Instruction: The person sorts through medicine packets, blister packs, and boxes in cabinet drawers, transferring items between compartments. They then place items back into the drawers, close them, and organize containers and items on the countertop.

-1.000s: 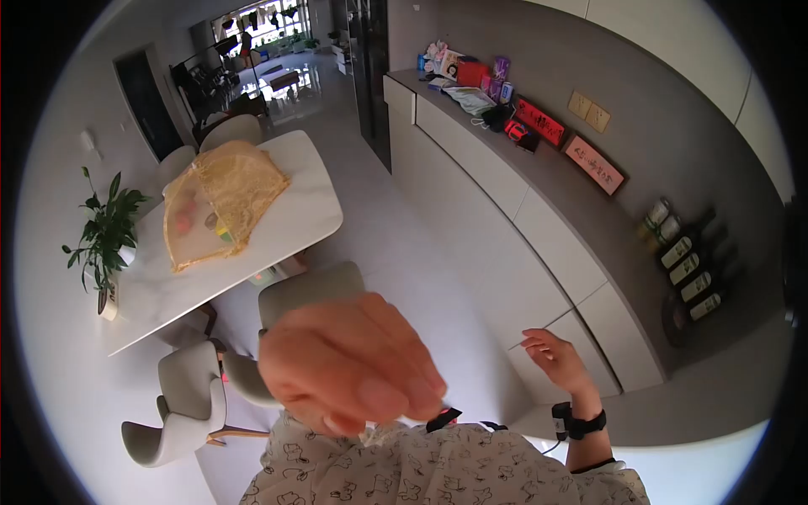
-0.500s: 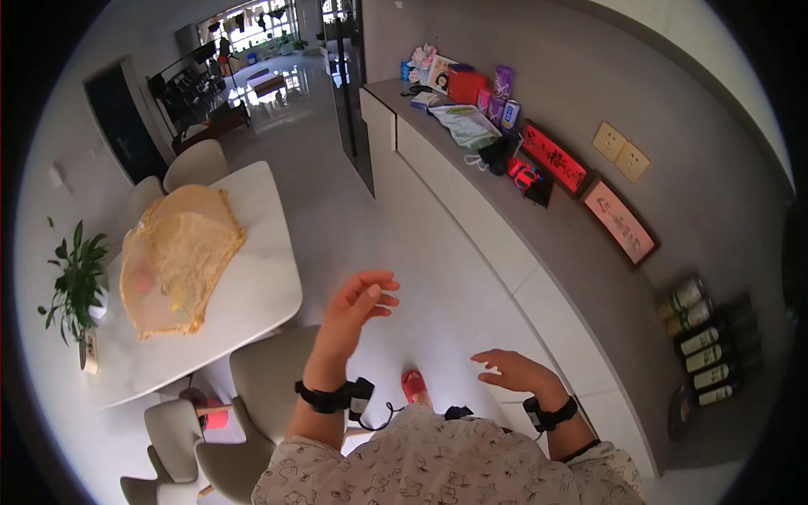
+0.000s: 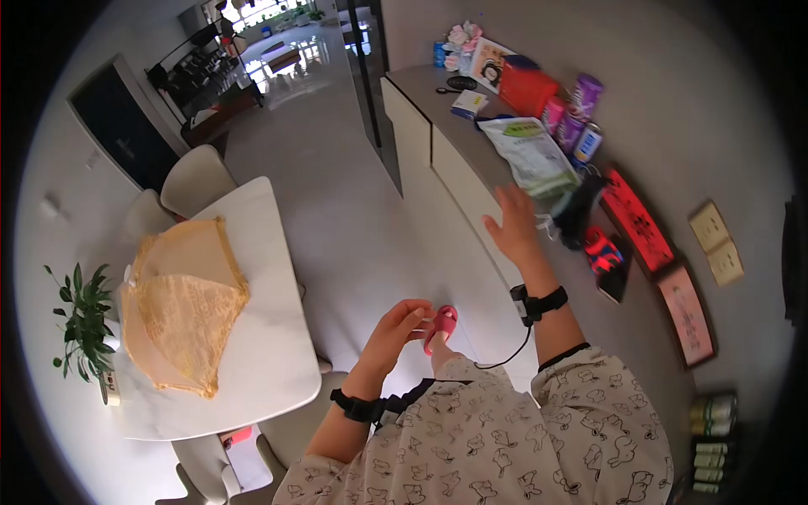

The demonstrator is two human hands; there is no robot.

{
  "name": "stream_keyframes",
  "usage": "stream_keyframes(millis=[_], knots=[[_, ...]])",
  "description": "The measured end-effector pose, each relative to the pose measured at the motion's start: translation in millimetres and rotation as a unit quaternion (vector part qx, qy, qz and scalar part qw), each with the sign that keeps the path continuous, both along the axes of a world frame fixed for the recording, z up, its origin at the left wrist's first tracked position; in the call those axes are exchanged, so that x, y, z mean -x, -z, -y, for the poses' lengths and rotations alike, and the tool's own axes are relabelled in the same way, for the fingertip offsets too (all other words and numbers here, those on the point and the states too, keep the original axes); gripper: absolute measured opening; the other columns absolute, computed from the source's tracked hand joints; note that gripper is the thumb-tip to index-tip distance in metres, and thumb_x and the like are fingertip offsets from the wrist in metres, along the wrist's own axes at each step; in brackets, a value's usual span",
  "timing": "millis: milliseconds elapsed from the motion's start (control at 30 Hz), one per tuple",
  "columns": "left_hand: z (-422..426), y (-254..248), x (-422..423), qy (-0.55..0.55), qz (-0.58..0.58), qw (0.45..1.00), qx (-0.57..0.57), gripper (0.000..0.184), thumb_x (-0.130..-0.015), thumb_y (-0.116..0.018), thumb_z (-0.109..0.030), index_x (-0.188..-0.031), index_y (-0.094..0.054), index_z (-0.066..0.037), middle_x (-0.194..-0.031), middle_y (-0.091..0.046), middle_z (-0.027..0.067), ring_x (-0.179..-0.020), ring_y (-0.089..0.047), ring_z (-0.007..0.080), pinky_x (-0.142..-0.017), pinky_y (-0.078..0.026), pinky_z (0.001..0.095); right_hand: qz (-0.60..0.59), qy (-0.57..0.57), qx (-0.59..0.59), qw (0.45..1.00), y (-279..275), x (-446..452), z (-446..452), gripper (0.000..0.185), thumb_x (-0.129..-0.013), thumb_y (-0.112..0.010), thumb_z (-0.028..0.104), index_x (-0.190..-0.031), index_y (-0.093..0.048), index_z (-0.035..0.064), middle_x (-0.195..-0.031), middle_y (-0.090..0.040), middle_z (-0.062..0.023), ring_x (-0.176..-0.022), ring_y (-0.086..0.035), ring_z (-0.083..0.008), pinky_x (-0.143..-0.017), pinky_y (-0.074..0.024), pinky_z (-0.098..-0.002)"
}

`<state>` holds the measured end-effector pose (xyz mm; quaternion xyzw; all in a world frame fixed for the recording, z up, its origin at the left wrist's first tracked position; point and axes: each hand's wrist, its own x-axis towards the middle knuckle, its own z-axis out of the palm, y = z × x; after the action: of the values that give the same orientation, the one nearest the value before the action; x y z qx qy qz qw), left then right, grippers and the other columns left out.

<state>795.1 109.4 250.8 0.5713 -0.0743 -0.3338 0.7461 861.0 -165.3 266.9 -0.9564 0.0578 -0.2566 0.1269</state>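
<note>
My right hand is stretched over the front edge of the sideboard, fingers spread and holding nothing. Just beyond its fingertips lies a white and green plastic bag. Right of the hand are a black cloth-like item with white straps and a red and blue object on a dark flat item. Low in front of my body, my left hand hangs empty with loosely bent fingers, above the floor and a pink slipper.
Along the sideboard top stand purple cans, a red box and framed signs. To the left, a white table carries a yellow mesh food cover. Chairs and a potted plant are around it.
My right hand has risen and reached forward to the sideboard. My left hand has lowered and shifted right. The view has moved closer to the things on the sideboard.
</note>
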Motion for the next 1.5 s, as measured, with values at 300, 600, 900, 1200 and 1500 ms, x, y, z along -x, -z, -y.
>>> stream_keyframes(millis=[300,600,900,1200,1500], knots=[[80.2,19.8,-241.9,0.080,0.122,0.983,-0.111,0.028,-0.090,-0.047,-0.026,-0.110,-0.052,-0.006,-0.103,-0.057,0.0034,-0.092,-0.054,0.0130,-0.080,-0.043,0.0271,-0.008,0.034,0.003,0.999,11.9,-90.2,42.6,0.059,-0.074,-0.063,0.015,-0.126,-0.037,0.0017,-0.134,-0.027,-0.0225,-0.126,-0.021,-0.0417,-0.101,-0.0238,-0.0488],[142.0,131.8,-502.6,0.023,-0.075,0.996,-0.037,0.043,-0.087,-0.046,-0.040,-0.113,-0.050,-0.005,-0.107,-0.054,0.0065,-0.097,-0.052,0.0172,-0.081,-0.044,0.0324,-0.082,0.031,-0.209,0.974,6.4,-160.0,9.5,0.061,-0.080,-0.059,0.017,-0.131,-0.031,0.0008,-0.135,-0.028,-0.0237,-0.124,-0.028,-0.0381,-0.102,-0.0260,-0.0416],[223.2,223.5,-643.0,-0.019,-0.304,0.949,-0.078,0.071,-0.084,-0.034,-0.060,-0.132,-0.030,-0.007,-0.130,-0.038,0.0122,-0.117,-0.038,0.0250,-0.098,-0.029,0.0409,-0.034,0.268,-0.302,0.914,-20.0,-297.0,-0.7,0.060,-0.080,-0.060,0.019,-0.130,-0.032,0.0002,-0.132,-0.033,-0.0220,-0.121,-0.034,-0.0385,-0.099,-0.0312,-0.0431],[201.6,222.7,-695.8,0.014,-0.426,0.903,0.062,0.073,-0.085,-0.026,-0.064,-0.133,-0.027,-0.009,-0.135,-0.033,0.0078,-0.123,-0.032,0.0251,-0.104,-0.021,0.0419,-0.194,0.511,-0.078,0.834,17.0,-413.9,56.5,0.086,-0.067,-0.067,0.042,-0.136,-0.024,0.0138,-0.124,-0.039,-0.0231,-0.113,-0.040,-0.0398,-0.091,-0.0355,-0.0485],[38.2,280.0,-692.8,0.005,-0.281,0.954,0.103,0.051,-0.089,-0.031,-0.053,-0.116,-0.045,-0.011,-0.114,-0.052,0.0069,-0.104,-0.050,0.0246,-0.086,-0.043,0.0436,-0.085,0.419,-0.002,0.904,22.9,-402.3,25.3,0.078,-0.071,-0.065,0.027,-0.137,-0.024,0.0164,-0.124,-0.041,-0.0203,-0.111,-0.042,-0.0371,-0.091,-0.0362,-0.0476]])
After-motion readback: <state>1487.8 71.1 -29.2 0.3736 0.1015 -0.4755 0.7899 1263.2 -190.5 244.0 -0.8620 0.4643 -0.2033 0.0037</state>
